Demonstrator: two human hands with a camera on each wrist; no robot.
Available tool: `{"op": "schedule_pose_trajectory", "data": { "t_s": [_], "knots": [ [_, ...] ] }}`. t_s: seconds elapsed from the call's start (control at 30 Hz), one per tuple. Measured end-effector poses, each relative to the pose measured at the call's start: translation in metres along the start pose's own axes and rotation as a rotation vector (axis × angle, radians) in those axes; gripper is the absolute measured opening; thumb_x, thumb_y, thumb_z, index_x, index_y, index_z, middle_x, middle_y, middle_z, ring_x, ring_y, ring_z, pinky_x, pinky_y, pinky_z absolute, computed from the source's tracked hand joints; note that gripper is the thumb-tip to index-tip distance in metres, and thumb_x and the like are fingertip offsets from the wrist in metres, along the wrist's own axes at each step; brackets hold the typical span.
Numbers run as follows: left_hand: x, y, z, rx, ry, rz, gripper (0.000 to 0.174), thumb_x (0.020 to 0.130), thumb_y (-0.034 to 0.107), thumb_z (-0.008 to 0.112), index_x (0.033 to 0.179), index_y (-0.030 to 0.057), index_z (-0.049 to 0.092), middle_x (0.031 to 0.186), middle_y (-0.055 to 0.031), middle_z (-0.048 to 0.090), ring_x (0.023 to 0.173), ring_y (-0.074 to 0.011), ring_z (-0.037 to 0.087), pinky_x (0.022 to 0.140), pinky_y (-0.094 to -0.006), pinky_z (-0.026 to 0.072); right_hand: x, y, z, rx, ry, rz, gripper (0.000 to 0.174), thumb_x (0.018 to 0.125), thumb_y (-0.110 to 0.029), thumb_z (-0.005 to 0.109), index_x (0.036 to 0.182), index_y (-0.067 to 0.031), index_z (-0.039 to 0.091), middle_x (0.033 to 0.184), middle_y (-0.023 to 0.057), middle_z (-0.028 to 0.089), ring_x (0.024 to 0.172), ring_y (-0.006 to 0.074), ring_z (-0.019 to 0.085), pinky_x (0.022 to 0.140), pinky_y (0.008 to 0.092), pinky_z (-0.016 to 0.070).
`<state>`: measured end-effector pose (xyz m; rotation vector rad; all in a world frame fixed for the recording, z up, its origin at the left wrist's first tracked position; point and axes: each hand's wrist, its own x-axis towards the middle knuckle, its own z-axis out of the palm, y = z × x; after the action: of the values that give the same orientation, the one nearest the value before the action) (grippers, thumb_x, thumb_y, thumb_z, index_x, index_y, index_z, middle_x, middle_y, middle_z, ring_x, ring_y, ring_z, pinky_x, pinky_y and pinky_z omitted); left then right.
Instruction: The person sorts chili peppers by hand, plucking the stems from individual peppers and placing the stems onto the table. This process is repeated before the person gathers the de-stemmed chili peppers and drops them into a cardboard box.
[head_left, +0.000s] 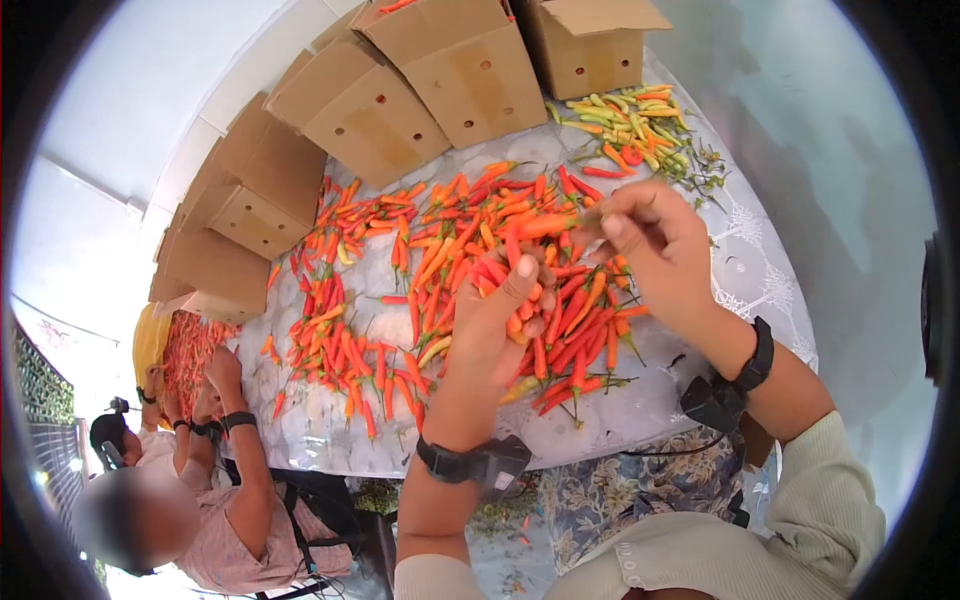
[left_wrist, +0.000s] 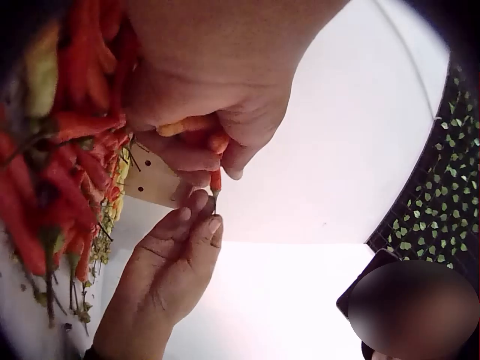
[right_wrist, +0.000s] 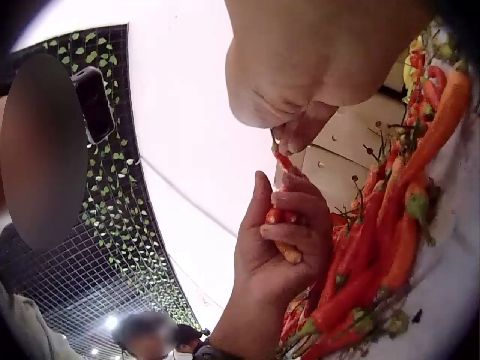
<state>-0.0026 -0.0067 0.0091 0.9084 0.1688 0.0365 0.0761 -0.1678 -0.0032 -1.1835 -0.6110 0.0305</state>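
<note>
Left hand grips a small bunch of chili peppers, red and orange, fingers curled round them. One red chili sticks out of that hand toward the right hand, its stem end pointing at the right fingertips. Right hand pinches the thin green stem of that chili between thumb and fingers. Both hands are raised over the table, close together, palms partly facing each other.

Below and around them: loose pile of red and orange chilies, most with stems on, on a table with a white patterned cover. More loose chilies spread to the left. Yellow-green chilies grouped at the far right part of the table, small heap of loose green stems just beside them. Row of open cardboard boxes along the far edge, holes in their sides; some red shows at the top of one.

Black wrist straps with dark devices on both wrists. Person in a pink top at the left side of the table, hands near another red chili heap. Leafy lattice panel behind.
</note>
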Motion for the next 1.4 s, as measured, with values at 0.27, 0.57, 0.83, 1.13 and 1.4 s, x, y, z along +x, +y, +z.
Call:
{"op": "schedule_pose_trajectory", "data": {
  "t_s": [0.27,0.57,0.83,1.13,1.4],
  "knots": [
    [0.003,-0.002,-0.008,0.034,0.052,0.185,0.021,0.088,0.014,0.061,0.105,0.0045,0.054,0.085,-0.0056,0.060,0.068,-0.0119,0.057,0.042,-0.0162,0.0387,-0.013,-0.008,0.013,-0.213,-0.224,-0.071,0.006,0.084,-0.001,0.058,0.090,0.0005,0.057,0.083,0.0067,0.060,0.074,0.0104,0.060,0.063,0.0244,0.0496],
    [0.003,-0.006,-0.001,0.168,0.055,0.202,0.018,0.083,0.008,0.067,0.097,0.0036,0.056,0.079,-0.0059,0.063,0.059,-0.0078,0.057,0.040,-0.0168,0.0388,-0.012,0.002,0.009,-0.500,-0.285,-0.039,0.013,0.080,-0.014,0.067,0.081,-0.0027,0.060,0.070,0.0104,0.059,0.067,0.0236,0.057,0.058,0.0335,0.0438],
    [0.003,-0.002,-0.003,0.141,0.028,0.113,0.014,0.083,0.010,0.067,0.089,0.0027,0.057,0.074,-0.0053,0.062,0.053,-0.0076,0.055,0.037,-0.0176,0.0370,-0.008,0.000,0.008,-0.555,-0.373,-0.195,0.013,0.077,-0.012,0.067,0.079,-0.0029,0.059,0.071,0.0100,0.056,0.068,0.0284,0.054,0.060,0.0377,0.0420],
    [-0.001,0.001,-0.006,0.000,-0.015,0.013,0.015,0.085,0.013,0.064,0.093,0.0031,0.057,0.076,-0.0046,0.061,0.057,-0.0081,0.055,0.037,-0.0172,0.0346,-0.004,0.001,0.006,-0.520,-0.389,-0.354,0.009,0.075,-0.006,0.066,0.081,-0.0030,0.061,0.070,0.0089,0.053,0.069,0.0266,0.053,0.059,0.0365,0.0415],
    [0.003,0.002,-0.016,-0.080,-0.064,0.133,0.017,0.092,0.020,0.052,0.101,0.0051,0.052,0.090,-0.0018,0.052,0.070,-0.0075,0.046,0.040,-0.0142,0.0370,0.011,-0.002,-0.013,-0.665,0.010,-0.234,0.012,0.078,-0.005,0.064,0.090,-0.0066,0.065,0.071,0.0078,0.057,0.070,0.0253,0.055,0.061,0.0338,0.0437]
  ]
}}
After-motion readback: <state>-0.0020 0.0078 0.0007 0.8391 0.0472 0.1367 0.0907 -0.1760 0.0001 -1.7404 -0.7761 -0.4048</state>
